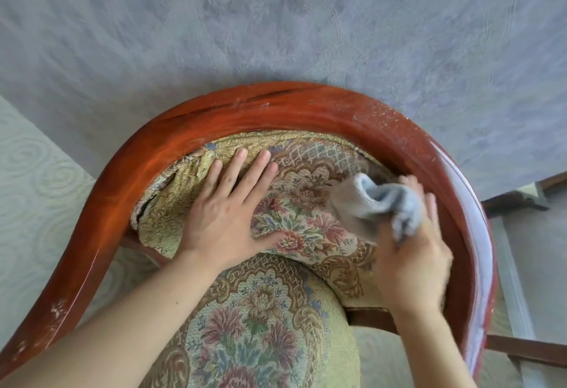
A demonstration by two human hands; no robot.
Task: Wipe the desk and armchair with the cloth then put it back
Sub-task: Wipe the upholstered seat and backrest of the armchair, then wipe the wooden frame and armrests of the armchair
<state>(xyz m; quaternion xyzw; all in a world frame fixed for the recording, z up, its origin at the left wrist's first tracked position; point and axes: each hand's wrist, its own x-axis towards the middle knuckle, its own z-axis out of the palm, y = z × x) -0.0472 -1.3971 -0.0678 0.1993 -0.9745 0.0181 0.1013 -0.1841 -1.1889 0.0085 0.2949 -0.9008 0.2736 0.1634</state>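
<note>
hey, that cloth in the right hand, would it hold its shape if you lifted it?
Probably not: the cloth sags in soft folds around the right hand, so likely floppy. It looks fluffy and thin, so probably light, unlikely to slip.

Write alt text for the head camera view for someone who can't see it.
A right hand rubs a bunched cloth against an armchair's floral backrest, while the left hand lies flat on it. Pale specks dot the wooden frame.

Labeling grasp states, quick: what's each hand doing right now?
Left hand: open, flat on the armchair's floral backrest, holding nothing.
Right hand: closed on the bunched blue-grey cloth.
</note>
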